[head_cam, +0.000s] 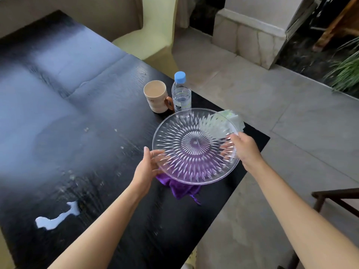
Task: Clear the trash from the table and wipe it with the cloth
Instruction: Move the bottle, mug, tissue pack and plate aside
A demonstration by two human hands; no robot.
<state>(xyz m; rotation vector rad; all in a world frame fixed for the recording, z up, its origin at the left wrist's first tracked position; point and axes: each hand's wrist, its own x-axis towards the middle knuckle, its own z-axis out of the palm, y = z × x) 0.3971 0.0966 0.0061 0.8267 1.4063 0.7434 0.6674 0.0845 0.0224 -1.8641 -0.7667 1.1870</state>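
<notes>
A large clear cut-glass plate (pixel 194 133) is held above the black table (pixel 77 117) near its right edge. My left hand (pixel 149 167) grips the plate's near-left rim. My right hand (pixel 244 150) grips its right rim. A purple cloth (pixel 182 188) lies crumpled on the table under the plate, partly seen through the glass. A greenish-white packet (pixel 231 119) lies beneath the plate's far-right edge. Small crumbs (pixel 85 130) and wet smears dot the table, and a pale liquid puddle (pixel 56 217) sits near the front left.
A beige mug (pixel 156 97) with a brown handle and a water bottle (pixel 181 92) with a blue cap stand beyond the plate. A pale chair (pixel 155 35) is behind the table. Grey floor tiles lie to the right, with a dark frame (pixel 334 199) at lower right.
</notes>
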